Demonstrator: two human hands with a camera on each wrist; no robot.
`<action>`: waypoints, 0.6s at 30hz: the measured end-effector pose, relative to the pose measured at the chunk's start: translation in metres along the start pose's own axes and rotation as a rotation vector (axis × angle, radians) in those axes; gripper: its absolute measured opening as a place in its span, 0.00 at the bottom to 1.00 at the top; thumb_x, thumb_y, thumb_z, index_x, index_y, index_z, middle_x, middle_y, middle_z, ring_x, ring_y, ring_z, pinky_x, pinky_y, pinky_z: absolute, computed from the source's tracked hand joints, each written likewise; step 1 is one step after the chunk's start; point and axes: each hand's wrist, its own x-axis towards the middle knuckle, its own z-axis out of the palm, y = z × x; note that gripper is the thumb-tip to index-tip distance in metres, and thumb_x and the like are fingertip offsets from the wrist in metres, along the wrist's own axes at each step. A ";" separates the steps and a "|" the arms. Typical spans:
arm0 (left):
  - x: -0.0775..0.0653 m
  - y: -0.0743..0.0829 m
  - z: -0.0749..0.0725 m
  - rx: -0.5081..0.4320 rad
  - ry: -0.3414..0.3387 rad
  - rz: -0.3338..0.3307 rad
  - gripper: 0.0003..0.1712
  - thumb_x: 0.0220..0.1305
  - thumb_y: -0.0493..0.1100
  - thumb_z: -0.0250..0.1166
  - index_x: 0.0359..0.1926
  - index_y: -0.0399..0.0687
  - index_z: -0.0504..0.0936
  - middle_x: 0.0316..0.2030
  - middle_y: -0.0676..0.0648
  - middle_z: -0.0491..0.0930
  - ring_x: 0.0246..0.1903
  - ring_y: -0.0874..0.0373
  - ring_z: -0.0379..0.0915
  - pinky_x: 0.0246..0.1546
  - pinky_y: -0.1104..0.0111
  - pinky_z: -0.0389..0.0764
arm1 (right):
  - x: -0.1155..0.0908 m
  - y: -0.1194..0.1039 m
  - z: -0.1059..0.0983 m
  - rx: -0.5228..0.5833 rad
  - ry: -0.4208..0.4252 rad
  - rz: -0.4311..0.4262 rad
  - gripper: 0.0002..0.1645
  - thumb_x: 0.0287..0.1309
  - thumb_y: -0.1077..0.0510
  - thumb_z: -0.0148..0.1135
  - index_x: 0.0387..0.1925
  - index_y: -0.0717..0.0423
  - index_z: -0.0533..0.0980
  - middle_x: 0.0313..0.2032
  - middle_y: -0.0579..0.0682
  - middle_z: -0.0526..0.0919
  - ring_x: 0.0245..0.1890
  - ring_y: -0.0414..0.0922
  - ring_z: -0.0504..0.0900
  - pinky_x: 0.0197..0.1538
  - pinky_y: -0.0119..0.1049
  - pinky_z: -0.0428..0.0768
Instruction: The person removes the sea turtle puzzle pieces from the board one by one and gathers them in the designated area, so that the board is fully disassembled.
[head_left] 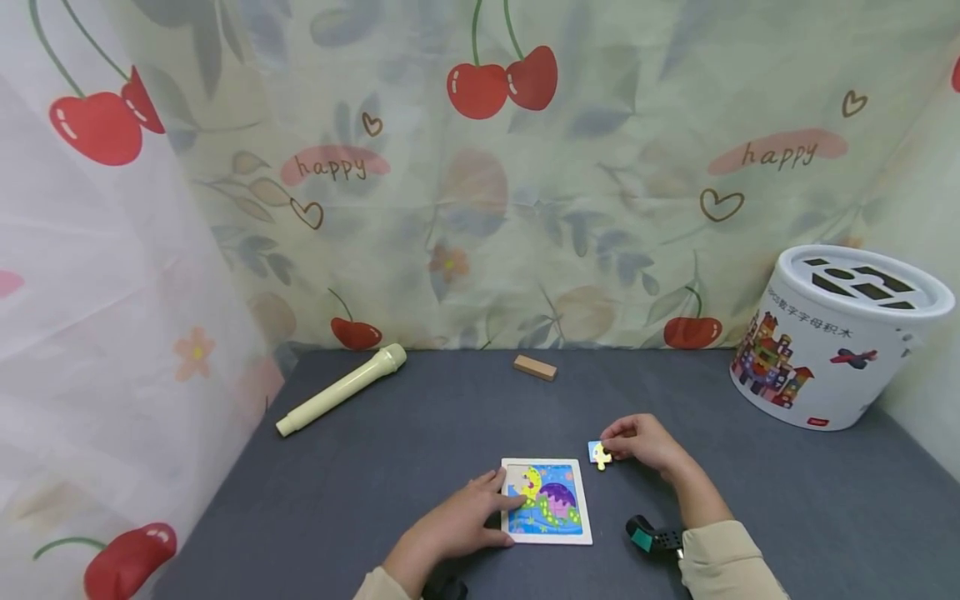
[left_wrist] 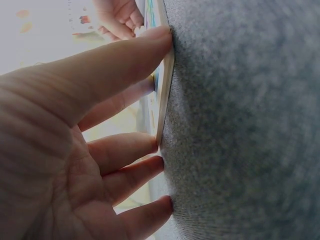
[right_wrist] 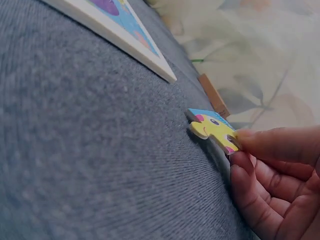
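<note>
A small jigsaw puzzle (head_left: 557, 533) in a white square frame lies on the dark table, its picture showing a yellow and green snail-like creature with a purple shell. In the upper left of its picture is a pale gap. My left hand (head_left: 468, 515) rests on the frame's left side, thumb and fingers spread along the edge and the index fingertip on the picture. To the right of the frame, my right hand (head_left: 647, 442) pinches a puzzle piece (right_wrist: 215, 131) between thumb and fingers. The piece is yellow and blue with a printed eye and pink cheek, tilted close over the cloth.
Behind the puzzle lies a small wooden block (head_left: 535, 367). A cream microphone-shaped tube (head_left: 341, 390) is at the back left. A white bucket (head_left: 832, 350) with shape holes in its lid stands at the back right. A printed curtain (head_left: 585, 208) hangs along the back.
</note>
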 end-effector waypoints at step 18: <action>0.001 0.001 0.000 -0.003 -0.007 -0.020 0.30 0.55 0.54 0.66 0.61 0.66 0.72 0.70 0.43 0.56 0.70 0.47 0.51 0.65 0.50 0.60 | 0.002 0.005 0.004 -0.088 0.042 -0.045 0.08 0.51 0.64 0.65 0.33 0.67 0.79 0.25 0.49 0.80 0.25 0.40 0.75 0.31 0.32 0.78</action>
